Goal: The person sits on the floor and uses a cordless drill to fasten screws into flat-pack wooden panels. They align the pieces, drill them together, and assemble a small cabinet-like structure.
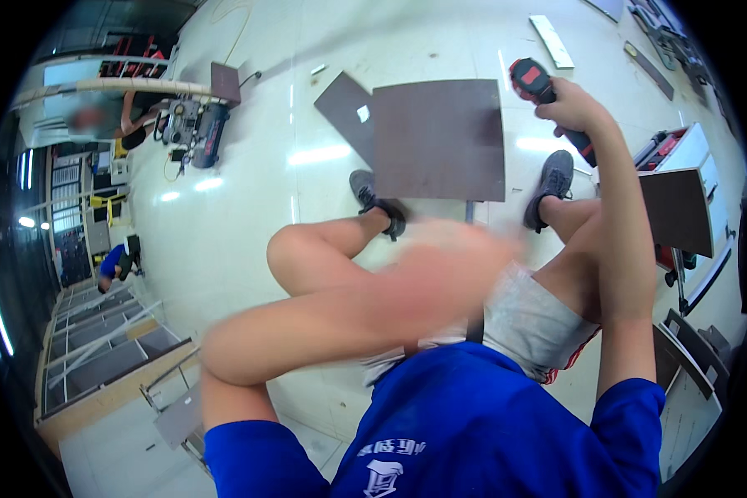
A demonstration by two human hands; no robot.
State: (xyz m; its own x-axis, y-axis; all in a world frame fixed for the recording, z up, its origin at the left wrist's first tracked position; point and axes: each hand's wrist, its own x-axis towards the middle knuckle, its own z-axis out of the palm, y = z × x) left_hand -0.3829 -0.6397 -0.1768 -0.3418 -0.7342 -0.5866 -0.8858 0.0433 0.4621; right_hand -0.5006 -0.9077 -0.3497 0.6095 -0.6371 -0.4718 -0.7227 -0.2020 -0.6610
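My right hand (pixel 574 106) is wrapped round the grip of a red and black cordless drill (pixel 531 79), held out over the floor at the upper right. My left hand (pixel 473 253) is smeared by motion in front of my lap, so its fingers cannot be made out. Between my feet stands a dark brown square panel (pixel 438 139), seen from above. A second brown panel (pixel 347 114) sticks out from under its left side, with a small white piece (pixel 363 113) on it. The drill is to the right of the square panel and apart from it.
A compressor (pixel 203 137) stands at the far left, near another person (pixel 129 112). One more person (pixel 114 264) bends farther off. A white strip (pixel 552 41) and a long flat bar (pixel 649 70) lie on the floor. Brown boards (pixel 679 212) stand at right.
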